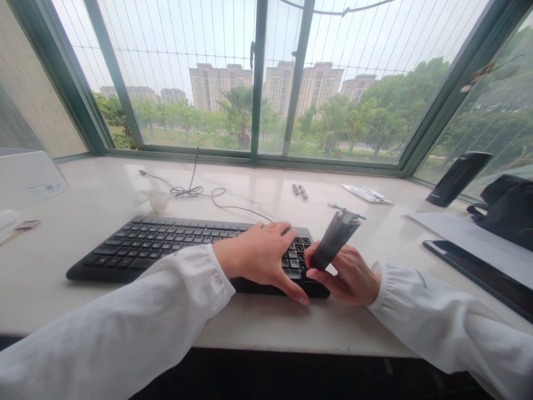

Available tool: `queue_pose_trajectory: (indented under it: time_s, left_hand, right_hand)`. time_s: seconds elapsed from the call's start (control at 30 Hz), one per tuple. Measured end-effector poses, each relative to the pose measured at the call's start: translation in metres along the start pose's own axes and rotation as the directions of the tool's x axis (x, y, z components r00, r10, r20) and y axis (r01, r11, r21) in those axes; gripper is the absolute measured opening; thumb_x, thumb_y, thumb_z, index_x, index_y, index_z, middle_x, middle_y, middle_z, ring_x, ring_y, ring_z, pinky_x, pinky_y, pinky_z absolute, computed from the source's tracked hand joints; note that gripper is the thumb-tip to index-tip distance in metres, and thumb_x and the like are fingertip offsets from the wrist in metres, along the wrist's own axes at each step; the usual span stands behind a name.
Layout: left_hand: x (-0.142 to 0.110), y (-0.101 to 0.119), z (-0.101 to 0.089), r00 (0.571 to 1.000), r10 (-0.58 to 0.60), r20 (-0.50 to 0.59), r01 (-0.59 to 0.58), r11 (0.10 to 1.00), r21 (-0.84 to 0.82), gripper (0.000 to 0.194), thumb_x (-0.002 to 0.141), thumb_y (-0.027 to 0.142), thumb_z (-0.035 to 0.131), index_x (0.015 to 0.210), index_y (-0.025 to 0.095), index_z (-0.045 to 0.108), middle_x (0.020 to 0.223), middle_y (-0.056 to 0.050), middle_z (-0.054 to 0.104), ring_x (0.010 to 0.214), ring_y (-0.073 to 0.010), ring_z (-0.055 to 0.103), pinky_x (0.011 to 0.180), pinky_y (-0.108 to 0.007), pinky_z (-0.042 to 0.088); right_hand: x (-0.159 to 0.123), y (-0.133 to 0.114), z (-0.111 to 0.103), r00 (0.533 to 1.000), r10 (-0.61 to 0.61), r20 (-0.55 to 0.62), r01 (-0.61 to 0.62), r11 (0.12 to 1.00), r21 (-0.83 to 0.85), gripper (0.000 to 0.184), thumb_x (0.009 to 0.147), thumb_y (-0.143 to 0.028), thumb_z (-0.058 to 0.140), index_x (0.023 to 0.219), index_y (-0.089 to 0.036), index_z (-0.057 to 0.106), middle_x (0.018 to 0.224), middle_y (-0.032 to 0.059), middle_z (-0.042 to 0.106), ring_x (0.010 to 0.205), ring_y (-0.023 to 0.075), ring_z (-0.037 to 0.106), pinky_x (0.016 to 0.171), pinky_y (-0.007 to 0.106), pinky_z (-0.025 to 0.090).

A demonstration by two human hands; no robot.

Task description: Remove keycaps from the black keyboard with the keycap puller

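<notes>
A black keyboard [166, 247] lies on the pale stone sill [104, 194] in front of me. My left hand [260, 256] rests flat on its right end, fingers spread over the keys, thumb along the front edge. Just beyond the keyboard's right end, my right hand [350, 275] is closed round the lower part of a dark grey cylindrical tool [334, 240], which tilts up and to the right. The tool's top has a small cap or head; I cannot make out its details.
A thin cable [195, 191] coils behind the keyboard. Small dark pieces [300, 190] and a flat packet [366, 193] lie further back. A tablet [478, 272], a black cylinder [458, 178] and a dark bag [506, 208] sit at right. A white box [29, 178] stands at left.
</notes>
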State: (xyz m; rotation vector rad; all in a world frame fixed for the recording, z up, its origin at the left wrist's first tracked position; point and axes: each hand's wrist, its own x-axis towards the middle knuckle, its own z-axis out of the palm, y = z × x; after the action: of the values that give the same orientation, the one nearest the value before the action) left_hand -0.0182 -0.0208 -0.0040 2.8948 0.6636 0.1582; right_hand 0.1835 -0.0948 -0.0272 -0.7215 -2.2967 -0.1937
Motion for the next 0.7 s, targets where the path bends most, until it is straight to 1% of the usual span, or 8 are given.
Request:
queue_pose_trajectory:
  time_s: [0.1, 0.2, 0.33, 0.53, 0.6, 0.7]
  left_hand:
    - [0.0002, 0.0004, -0.0004, 1.000, 0.002, 0.003, -0.002, 1.000, 0.000, 0.106, 0.057, 0.092, 0.051, 0.134, 0.019, 0.047, 0.145, -0.016, 0.040, 0.133, -0.0386, 0.039, 0.107, -0.044, 0.034]
    - [0.0006, 0.0002, -0.0008, 1.000, 0.002, 0.006, -0.002, 1.000, 0.003, 0.107, 0.055, 0.092, 0.052, 0.134, 0.019, 0.047, 0.145, -0.016, 0.041, 0.133, -0.0387, 0.039, 0.106, -0.043, 0.035]
    - [0.0009, -0.0006, -0.0007, 1.000, 0.006, 0.012, -0.006, 1.000, 0.000, 0.110, 0.054, 0.093, 0.051, 0.136, 0.020, 0.045, 0.145, -0.016, 0.040, 0.132, -0.0382, 0.039, 0.106, -0.044, 0.035]
    - [0.0013, -0.0007, -0.0001, 1.000, 0.000, 0.015, 0.000, 1.000, 0.000, 0.114, 0.054, 0.093, 0.052, 0.141, 0.021, 0.040, 0.147, -0.015, 0.038, 0.133, -0.0381, 0.037, 0.107, -0.045, 0.033]
    - [0.0014, -0.0006, -0.0004, 1.000, 0.001, 0.013, -0.001, 1.000, 0.001, 0.114, 0.054, 0.093, 0.052, 0.141, 0.021, 0.040, 0.147, -0.016, 0.038, 0.133, -0.0385, 0.037, 0.108, -0.045, 0.033]
    - [0.0013, -0.0006, -0.0010, 1.000, 0.002, 0.013, -0.002, 1.000, -0.006, 0.110, 0.054, 0.092, 0.052, 0.138, 0.021, 0.043, 0.146, -0.015, 0.039, 0.133, -0.0391, 0.038, 0.106, -0.044, 0.035]
  right_hand:
    - [0.0002, 0.0005, 0.0002, 0.999, 0.034, 0.006, -0.034, 0.999, 0.017, 0.017, 0.099, -0.032, 0.045, 0.091, -0.019, 0.051, 0.073, 0.0016, 0.063, 0.057, 0.0115, 0.056, 0.057, 0.022, 0.047]
    - [0.0003, 0.0006, 0.0000, 0.995, 0.099, 0.015, -0.099, 0.994, 0.052, 0.017, 0.098, -0.032, 0.045, 0.090, -0.019, 0.052, 0.071, 0.0007, 0.062, 0.057, 0.0113, 0.056, 0.056, 0.021, 0.046]
    - [0.0010, 0.0009, -0.0006, 0.981, 0.189, 0.045, -0.193, 0.978, 0.084, 0.018, 0.098, -0.032, 0.046, 0.089, -0.018, 0.053, 0.069, -0.0010, 0.059, 0.054, 0.0102, 0.053, 0.055, 0.021, 0.044]
    - [0.0022, 0.0026, 0.0000, 0.962, 0.259, 0.088, -0.269, 0.952, 0.143, 0.015, 0.098, -0.029, 0.046, 0.089, -0.018, 0.052, 0.064, -0.0033, 0.056, 0.051, 0.0088, 0.049, 0.053, 0.019, 0.042]
    - [0.0022, 0.0022, 0.0001, 0.968, 0.239, 0.076, -0.247, 0.960, 0.131, 0.014, 0.098, -0.029, 0.046, 0.090, -0.018, 0.052, 0.064, -0.0032, 0.056, 0.051, 0.0088, 0.049, 0.053, 0.019, 0.042]
    - [0.0013, 0.0009, -0.0001, 0.991, 0.127, 0.045, -0.130, 0.989, 0.064, 0.013, 0.097, -0.029, 0.048, 0.091, -0.018, 0.051, 0.070, -0.0003, 0.060, 0.055, 0.0105, 0.052, 0.055, 0.021, 0.044]
